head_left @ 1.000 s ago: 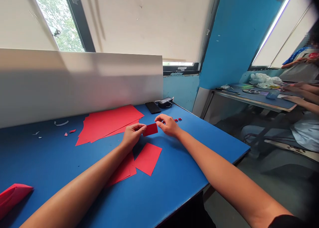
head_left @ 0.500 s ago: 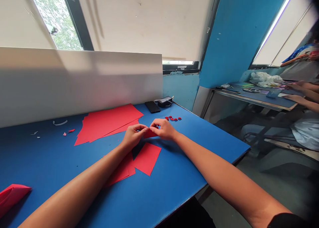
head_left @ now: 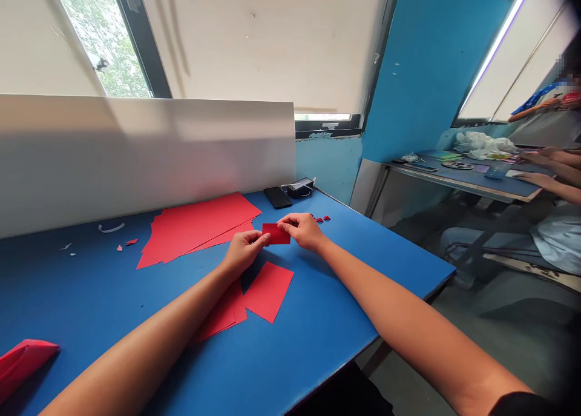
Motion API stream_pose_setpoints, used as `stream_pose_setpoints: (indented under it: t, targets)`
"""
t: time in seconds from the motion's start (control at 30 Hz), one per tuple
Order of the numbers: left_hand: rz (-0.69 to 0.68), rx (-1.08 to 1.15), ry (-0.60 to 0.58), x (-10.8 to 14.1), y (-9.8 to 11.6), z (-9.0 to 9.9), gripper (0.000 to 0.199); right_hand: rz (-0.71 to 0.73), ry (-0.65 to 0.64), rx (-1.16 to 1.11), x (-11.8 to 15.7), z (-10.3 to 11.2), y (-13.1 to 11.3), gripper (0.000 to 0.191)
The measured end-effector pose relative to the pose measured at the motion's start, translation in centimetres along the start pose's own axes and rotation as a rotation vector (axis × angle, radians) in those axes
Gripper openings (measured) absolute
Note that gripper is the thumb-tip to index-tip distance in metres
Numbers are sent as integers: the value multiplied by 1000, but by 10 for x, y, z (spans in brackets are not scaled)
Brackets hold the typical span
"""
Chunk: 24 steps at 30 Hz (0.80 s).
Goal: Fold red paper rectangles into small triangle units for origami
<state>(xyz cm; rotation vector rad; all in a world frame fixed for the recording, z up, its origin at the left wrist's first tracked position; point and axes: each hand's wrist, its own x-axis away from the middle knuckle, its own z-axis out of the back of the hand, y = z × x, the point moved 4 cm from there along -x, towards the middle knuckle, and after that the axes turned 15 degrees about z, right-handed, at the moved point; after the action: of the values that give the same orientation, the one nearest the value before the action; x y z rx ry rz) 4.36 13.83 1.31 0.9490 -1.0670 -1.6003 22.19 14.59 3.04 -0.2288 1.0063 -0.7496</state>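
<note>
The left hand [head_left: 242, 250] and right hand [head_left: 304, 231] have drawn slightly apart, and each now pinches an opposite end of a small red paper rectangle [head_left: 276, 234]. It sits over the blue table [head_left: 91, 295] toward the back edge, just beside loose red sheets [head_left: 200, 228].

Room on blue tabletop [head_left: 363, 283] right of right hand [head_left: 304, 232], white partition [head_left: 136, 161] along back edge, phone [head_left: 277, 197] near back edge

The hands [head_left: 245, 251] have parted; the red paper piece [head_left: 276, 234] shows flat.
</note>
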Motion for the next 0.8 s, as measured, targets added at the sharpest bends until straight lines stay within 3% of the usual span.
stream_pose_setpoints:
  t: [0.13,0.27,0.47,0.6,0.8]
  targets:
    - [8,-8,42,-1,-2,4,38,54,26,15,1,-1,-13,26]
    - [0,-29,84,0,0,6,39,198,-50,33,0,-3,-28,61]
    - [-22,-46,93,1,18,6,39,230,-66,-43,-2,-6,-35,36]
    - [-24,-16,63,6,34,14,38,126,-10,-277,0,-4,-41,31]
    - [43,-28,38,57,54,26,36,32,-21,-508,4,-15,-52,33]
